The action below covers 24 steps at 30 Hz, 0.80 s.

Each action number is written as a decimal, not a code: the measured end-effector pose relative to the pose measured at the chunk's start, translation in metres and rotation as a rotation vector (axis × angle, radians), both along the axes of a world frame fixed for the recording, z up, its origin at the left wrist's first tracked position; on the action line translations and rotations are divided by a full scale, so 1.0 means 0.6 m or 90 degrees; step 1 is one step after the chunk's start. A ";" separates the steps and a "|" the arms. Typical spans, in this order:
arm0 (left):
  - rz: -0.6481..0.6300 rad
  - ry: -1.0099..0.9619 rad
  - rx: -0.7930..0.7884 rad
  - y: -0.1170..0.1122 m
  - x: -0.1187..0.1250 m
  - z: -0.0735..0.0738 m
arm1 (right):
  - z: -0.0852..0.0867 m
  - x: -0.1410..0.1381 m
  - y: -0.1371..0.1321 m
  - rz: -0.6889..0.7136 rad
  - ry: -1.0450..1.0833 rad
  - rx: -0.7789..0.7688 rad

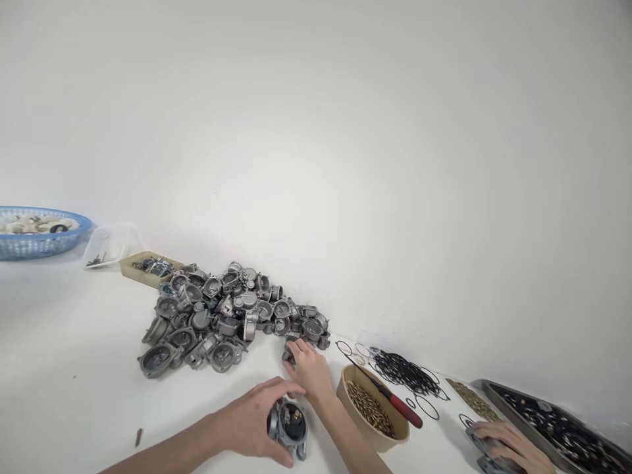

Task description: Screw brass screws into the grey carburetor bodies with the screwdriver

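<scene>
I have a wide lane over the white table (74, 342) left of the heaped castings (222, 319). From the left hand (259, 418), my way rightward is barred by the right forearm (345, 421), then the bowl (361, 428) with the screwdriver (405, 409) across it. Between bowl and co-worker's hand (511, 444) I seem to have a gap, though the frame edge cuts it off.

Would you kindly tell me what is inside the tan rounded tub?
The tub holds small brass-coloured metal pieces, which hide its bottom; a long red-handled tool lies across it.
</scene>
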<state>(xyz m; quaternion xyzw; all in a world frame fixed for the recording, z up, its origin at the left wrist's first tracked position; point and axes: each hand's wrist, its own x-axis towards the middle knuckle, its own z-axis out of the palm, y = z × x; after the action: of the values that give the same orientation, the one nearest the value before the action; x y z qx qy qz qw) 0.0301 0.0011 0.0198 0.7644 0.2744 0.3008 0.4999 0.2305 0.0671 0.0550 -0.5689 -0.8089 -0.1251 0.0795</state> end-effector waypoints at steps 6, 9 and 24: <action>0.036 -0.024 -0.043 0.001 -0.016 0.008 | 0.030 0.002 -0.020 0.064 0.050 0.041; 0.059 -0.058 -0.035 0.002 -0.016 0.001 | 0.070 0.006 -0.031 0.076 0.142 0.069; 0.037 -0.136 -0.039 0.000 -0.017 0.001 | 0.196 0.006 -0.143 0.066 0.539 -0.197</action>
<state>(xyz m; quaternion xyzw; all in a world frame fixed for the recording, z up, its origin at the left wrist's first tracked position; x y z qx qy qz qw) 0.0200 0.0009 0.0203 0.7038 0.2511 0.3864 0.5407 0.2343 -0.0187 0.1726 -0.5340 -0.7415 0.2450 0.3240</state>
